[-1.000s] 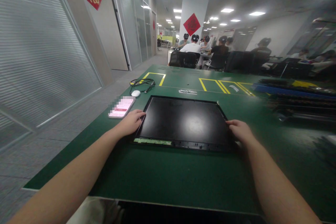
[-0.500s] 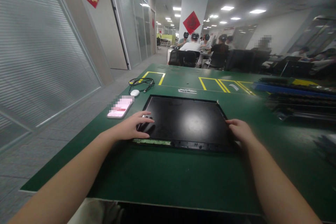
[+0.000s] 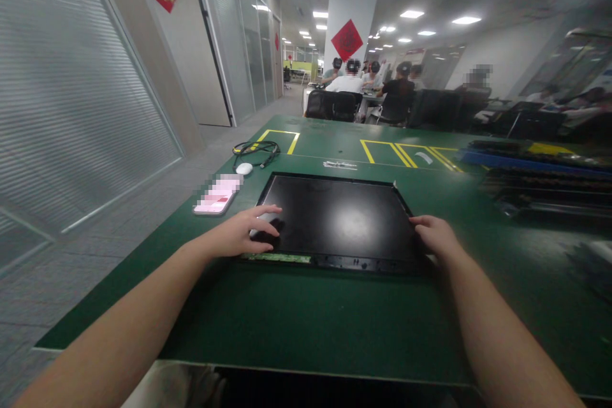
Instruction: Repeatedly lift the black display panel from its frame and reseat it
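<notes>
A black flat display panel (image 3: 325, 213) lies face up on the green table (image 3: 306, 319), a strip of green circuit board (image 3: 280, 259) showing along its near left edge. My left hand (image 3: 239, 231) is over the panel's left edge, its fingers spread and their tips at the dark screen; whether every tip touches it I cannot tell. At the right edge, my right hand (image 3: 433, 234) grips the panel between the thumb and the fingers, which are partly hidden below it.
Left of the panel lie a phone (image 3: 217, 196), a white oval object (image 3: 244, 169) and a coiled black cable (image 3: 255, 154). Dark panels (image 3: 540, 185) are stacked on the right, blurred. Behind the panel lies a small whitish strip (image 3: 340, 166). Several people sit at tables farther back.
One finger of my left hand has moved a little toward me and is more bent over the screen. My right hand keeps its hold on the panel's edge. The view has shifted slightly.
</notes>
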Demonstrator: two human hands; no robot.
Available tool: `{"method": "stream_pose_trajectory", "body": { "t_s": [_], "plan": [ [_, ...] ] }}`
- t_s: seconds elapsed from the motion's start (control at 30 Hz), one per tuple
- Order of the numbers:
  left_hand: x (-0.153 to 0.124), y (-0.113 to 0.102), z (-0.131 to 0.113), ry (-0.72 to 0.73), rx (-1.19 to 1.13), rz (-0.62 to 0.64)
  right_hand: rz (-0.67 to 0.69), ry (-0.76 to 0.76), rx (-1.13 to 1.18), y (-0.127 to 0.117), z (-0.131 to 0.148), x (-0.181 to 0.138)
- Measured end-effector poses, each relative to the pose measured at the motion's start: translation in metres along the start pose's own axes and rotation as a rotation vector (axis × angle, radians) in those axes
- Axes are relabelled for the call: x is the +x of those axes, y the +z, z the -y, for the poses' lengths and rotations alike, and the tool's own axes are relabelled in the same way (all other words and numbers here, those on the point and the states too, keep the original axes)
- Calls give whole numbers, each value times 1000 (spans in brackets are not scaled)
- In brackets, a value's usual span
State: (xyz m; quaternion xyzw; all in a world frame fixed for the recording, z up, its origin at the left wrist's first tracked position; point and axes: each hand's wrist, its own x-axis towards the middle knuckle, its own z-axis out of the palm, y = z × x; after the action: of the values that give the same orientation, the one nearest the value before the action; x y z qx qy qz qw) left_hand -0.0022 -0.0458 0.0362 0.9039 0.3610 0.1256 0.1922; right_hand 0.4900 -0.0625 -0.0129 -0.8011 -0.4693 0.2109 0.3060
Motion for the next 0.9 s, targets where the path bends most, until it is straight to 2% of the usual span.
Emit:
{"method": "stream_pose_trajectory", "body": {
  "t_s": [0.3, 0.53, 0.9],
  "plan": [
    [2, 1, 3, -72, 33, -35, -11, -6, -1, 1, -3, 3],
    [6, 10, 29, -255, 207, -210, 12, 17, 4, 1, -4, 3],
    [11, 11, 29, -336, 274, -147, 9, 12, -8, 0, 0, -1]
  ]
}}
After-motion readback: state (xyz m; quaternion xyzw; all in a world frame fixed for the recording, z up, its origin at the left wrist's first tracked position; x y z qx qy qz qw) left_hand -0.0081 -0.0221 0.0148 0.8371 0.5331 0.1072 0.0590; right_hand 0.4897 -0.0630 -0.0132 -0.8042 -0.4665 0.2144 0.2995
